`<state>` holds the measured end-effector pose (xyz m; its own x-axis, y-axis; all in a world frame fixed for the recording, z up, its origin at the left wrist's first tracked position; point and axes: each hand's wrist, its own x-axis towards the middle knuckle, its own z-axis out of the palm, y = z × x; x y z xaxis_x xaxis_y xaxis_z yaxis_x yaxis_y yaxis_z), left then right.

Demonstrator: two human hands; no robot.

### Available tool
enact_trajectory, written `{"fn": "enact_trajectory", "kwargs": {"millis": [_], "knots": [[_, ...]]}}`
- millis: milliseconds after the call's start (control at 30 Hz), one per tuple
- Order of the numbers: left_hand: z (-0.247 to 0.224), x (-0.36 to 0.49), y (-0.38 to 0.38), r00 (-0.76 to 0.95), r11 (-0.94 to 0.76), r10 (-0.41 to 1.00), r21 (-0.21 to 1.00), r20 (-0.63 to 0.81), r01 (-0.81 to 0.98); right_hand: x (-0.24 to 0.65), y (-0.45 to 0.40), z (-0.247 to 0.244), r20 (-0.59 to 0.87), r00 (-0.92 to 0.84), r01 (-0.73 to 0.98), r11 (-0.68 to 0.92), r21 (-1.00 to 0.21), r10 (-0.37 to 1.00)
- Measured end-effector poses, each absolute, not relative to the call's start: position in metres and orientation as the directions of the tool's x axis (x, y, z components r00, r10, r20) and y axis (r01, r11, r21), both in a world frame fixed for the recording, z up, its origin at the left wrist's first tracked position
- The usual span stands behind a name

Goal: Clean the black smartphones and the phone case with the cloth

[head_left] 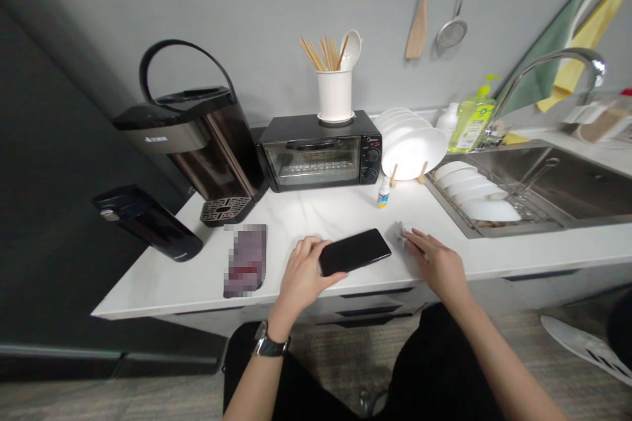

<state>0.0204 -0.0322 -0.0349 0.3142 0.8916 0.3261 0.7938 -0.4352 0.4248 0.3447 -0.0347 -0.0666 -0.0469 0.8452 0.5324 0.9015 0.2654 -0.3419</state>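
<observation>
A black smartphone [355, 252] lies on the white counter, its dark screen facing up. My left hand [307, 270] grips its left end, thumb along the near edge and fingers at the far edge. To the right of the phone, my right hand [437, 262] has its fingers together on a small grey cloth [397, 233], which rests on the counter; part of the cloth is hidden under the fingers. Behind the cloth stands a small white spray bottle [383, 193] with a blue and yellow label. A blurred-out purple item [247, 260] lies left of my left hand.
A dark tumbler [148, 223] and a drink dispenser [197, 151] stand at the left. A toaster oven [316, 154] carries a white utensil holder [335, 93]. Racked plates [415, 148], a green soap bottle [474, 118] and the sink [592, 174] are at the right.
</observation>
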Motion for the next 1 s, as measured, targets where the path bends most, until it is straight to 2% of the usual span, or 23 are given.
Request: {"fn": "enact_trajectory", "kwargs": {"millis": [100, 233, 300, 367, 533, 600, 700, 767, 833, 1000], "knots": [[-0.034, 0.021, -0.033, 0.316, -0.436, 0.892, 0.426, 0.325, 0.793, 0.285, -0.034, -0.054, 0.551, -0.076, 0.866, 0.329, -0.377, 0.831], [-0.036, 0.018, -0.032, 0.306, -0.424, 0.899, 0.443, 0.314, 0.790, 0.204, -0.057, -0.044, 0.467, -0.395, 0.739, 0.576, -0.350, 0.791], [-0.037, 0.016, -0.031, 0.307, -0.417, 0.903, 0.437, 0.301, 0.797, 0.195, -0.065, -0.044, 0.432, -0.486, 0.680, 0.639, -0.359, 0.760], [-0.037, 0.016, -0.031, 0.301, -0.413, 0.905, 0.450, 0.302, 0.792, 0.212, -0.063, -0.046, 0.415, -0.460, 0.720, 0.603, -0.344, 0.785], [-0.036, 0.020, -0.030, 0.275, -0.415, 0.904, 0.510, 0.328, 0.754, 0.260, -0.045, -0.050, 0.455, -0.221, 0.886, 0.373, -0.276, 0.863], [-0.037, 0.020, -0.029, 0.286, -0.420, 0.902, 0.500, 0.323, 0.758, 0.240, -0.048, -0.048, 0.441, -0.261, 0.867, 0.409, -0.284, 0.859], [-0.038, 0.018, -0.029, 0.297, -0.405, 0.909, 0.449, 0.292, 0.797, 0.195, -0.060, -0.044, 0.385, -0.441, 0.757, 0.566, -0.327, 0.811], [-0.038, 0.016, -0.030, 0.286, -0.387, 0.916, 0.426, 0.283, 0.818, 0.186, -0.066, -0.043, 0.370, -0.501, 0.710, 0.615, -0.341, 0.783], [-0.038, 0.015, -0.033, 0.267, -0.378, 0.918, 0.437, 0.294, 0.816, 0.206, -0.066, -0.045, 0.374, -0.474, 0.739, 0.591, -0.323, 0.797], [-0.037, 0.022, -0.034, 0.254, -0.402, 0.904, 0.485, 0.343, 0.777, 0.277, -0.056, -0.051, 0.450, -0.264, 0.888, 0.397, -0.231, 0.853]]}}
